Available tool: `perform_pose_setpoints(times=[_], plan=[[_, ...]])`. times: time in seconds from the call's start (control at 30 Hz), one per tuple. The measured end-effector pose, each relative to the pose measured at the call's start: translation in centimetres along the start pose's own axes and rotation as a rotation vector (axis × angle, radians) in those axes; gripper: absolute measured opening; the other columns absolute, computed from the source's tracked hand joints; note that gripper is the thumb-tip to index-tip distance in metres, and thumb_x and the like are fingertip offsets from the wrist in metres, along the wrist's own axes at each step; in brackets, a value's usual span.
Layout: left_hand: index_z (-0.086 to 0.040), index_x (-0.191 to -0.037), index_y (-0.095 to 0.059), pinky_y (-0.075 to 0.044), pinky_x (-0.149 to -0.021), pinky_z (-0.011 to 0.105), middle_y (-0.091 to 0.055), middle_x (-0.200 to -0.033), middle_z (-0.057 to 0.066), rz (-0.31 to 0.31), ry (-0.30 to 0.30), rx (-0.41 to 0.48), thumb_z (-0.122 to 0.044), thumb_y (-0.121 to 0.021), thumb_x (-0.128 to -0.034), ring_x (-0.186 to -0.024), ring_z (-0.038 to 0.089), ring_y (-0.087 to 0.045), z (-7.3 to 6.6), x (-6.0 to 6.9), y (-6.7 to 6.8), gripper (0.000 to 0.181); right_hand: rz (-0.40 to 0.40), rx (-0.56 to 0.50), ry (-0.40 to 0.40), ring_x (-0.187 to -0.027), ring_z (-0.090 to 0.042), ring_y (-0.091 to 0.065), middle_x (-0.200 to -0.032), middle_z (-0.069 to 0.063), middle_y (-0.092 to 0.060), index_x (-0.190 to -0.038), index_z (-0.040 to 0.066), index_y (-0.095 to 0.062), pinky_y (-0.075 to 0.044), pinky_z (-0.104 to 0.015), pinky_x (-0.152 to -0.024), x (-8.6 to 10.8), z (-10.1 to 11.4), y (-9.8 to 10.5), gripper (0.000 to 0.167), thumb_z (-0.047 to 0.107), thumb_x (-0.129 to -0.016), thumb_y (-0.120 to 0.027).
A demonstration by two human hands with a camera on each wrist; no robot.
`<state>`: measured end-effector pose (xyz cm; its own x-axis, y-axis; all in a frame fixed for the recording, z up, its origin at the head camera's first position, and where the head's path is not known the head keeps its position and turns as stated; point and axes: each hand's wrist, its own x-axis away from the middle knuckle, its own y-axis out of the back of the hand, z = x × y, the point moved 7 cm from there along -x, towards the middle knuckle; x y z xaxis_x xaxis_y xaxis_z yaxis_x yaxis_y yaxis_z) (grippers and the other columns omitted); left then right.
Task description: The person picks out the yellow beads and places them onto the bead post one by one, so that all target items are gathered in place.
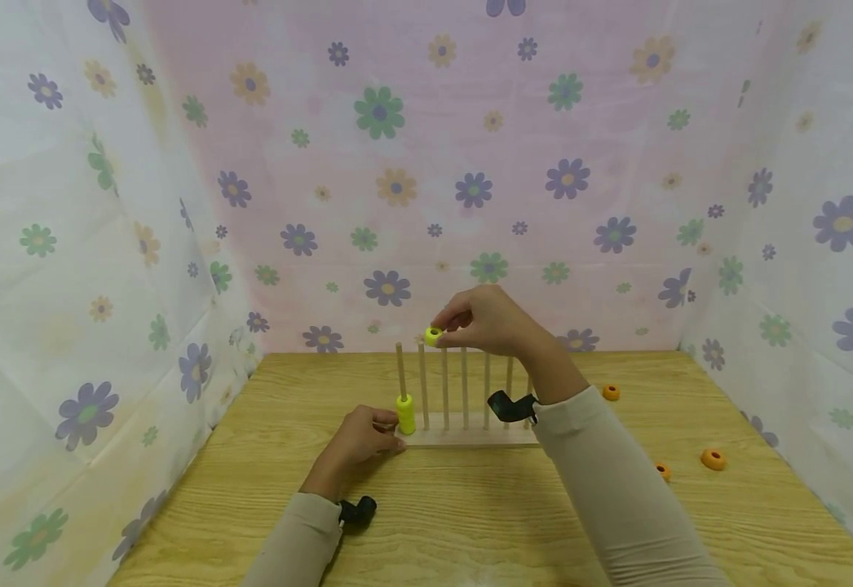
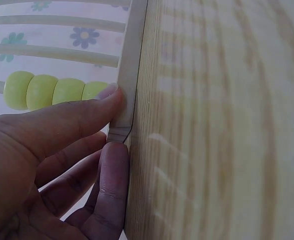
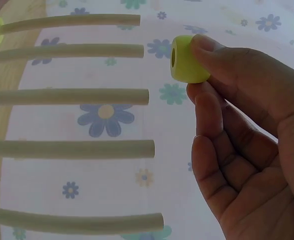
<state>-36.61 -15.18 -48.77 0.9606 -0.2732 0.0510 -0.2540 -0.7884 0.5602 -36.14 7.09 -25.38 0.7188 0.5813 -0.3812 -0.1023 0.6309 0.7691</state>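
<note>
Currently, left of lower centre in the head view, the bare left hand (image 1: 363, 436) is pinching the left end of a pale wooden base (image 1: 463, 439), seemingly steadying it. Just beside it, a stack of rounded yellow-green beads (image 1: 406, 416) is sitting low on the leftmost upright wooden rod (image 1: 400, 371). Near mid-frame, the right hand (image 1: 491, 320) is pinching a single holed yellow-green bead (image 1: 432, 338) near the second rod's top, apart from it. Threading appears underway; the next move is probably calling for lining up hole and rod tip. At right, orange ring-shaped beads (image 1: 713, 460) are lying on the wood-grain table (image 1: 463, 522).
</note>
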Motion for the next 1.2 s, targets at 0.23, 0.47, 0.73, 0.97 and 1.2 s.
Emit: perform_pose_setpoints(times=[0.23, 0.47, 0.73, 0.97, 1.2], plan=[[-0.009, -0.131, -0.073, -0.062, -0.081, 0.035, -0.071, -0.131, 0.012, 0.007, 0.0, 0.008, -0.015, -0.087, -0.0855, -0.104, 0.021, -0.07, 0.0, -0.1, 0.0, 0.047, -0.009, -0.004, 0.021, -0.087, -0.009, -0.07, -0.1, 0.006, -0.076, -0.104, 0.018, -0.083, -0.061, -0.03, -0.077, -0.6, 0.4, -0.5, 0.016, 0.023, -0.089, -0.085], [-0.008, -0.133, -0.072, -0.063, -0.082, 0.036, -0.069, -0.133, 0.015, 0.017, -0.013, 0.024, -0.015, -0.087, -0.0854, -0.107, 0.023, -0.071, 0.0, -0.2, 0.1, 0.05, -0.004, -0.009, 0.026, -0.089, -0.009, -0.069, -0.1, 0.007, -0.076, -0.104, 0.017, -0.083, -0.061, -0.032, -0.086, -1.1, 1.0, -1.3, 0.015, 0.022, -0.09, -0.084], [-0.011, -0.131, -0.074, -0.063, -0.082, 0.036, -0.069, -0.134, 0.014, 0.023, -0.025, 0.013, -0.016, -0.086, -0.0862, -0.107, 0.023, -0.071, 0.1, -0.4, 0.1, 0.047, -0.01, -0.029, 0.019, -0.089, -0.008, -0.069, -0.103, 0.007, -0.076, -0.104, 0.019, -0.083, -0.06, -0.032, -0.085, -1.5, 1.1, -2.1, 0.015, 0.025, -0.09, -0.084], [-0.012, -0.131, -0.074, -0.063, -0.083, 0.037, -0.069, -0.134, 0.014, 0.027, -0.028, 0.005, -0.017, -0.086, -0.0861, -0.108, 0.023, -0.071, 0.1, -0.4, 0.0, 0.047, -0.037, -0.031, 0.033, -0.088, -0.008, -0.07, -0.103, 0.006, -0.076, -0.104, 0.018, -0.083, -0.061, -0.03, -0.082, -1.9, 1.0, -2.9, 0.016, 0.024, -0.09, -0.084], [-0.013, -0.13, -0.074, -0.063, -0.084, 0.037, -0.07, -0.134, 0.013, 0.029, -0.025, 0.009, -0.017, -0.086, -0.0861, -0.106, 0.022, -0.071, 0.0, -0.4, 0.1, 0.046, -0.057, -0.031, 0.036, -0.086, -0.007, -0.07, -0.102, 0.006, -0.077, -0.104, 0.018, -0.084, -0.06, -0.028, -0.077, -2.2, 0.9, -3.4, 0.015, 0.024, -0.09, -0.084]])
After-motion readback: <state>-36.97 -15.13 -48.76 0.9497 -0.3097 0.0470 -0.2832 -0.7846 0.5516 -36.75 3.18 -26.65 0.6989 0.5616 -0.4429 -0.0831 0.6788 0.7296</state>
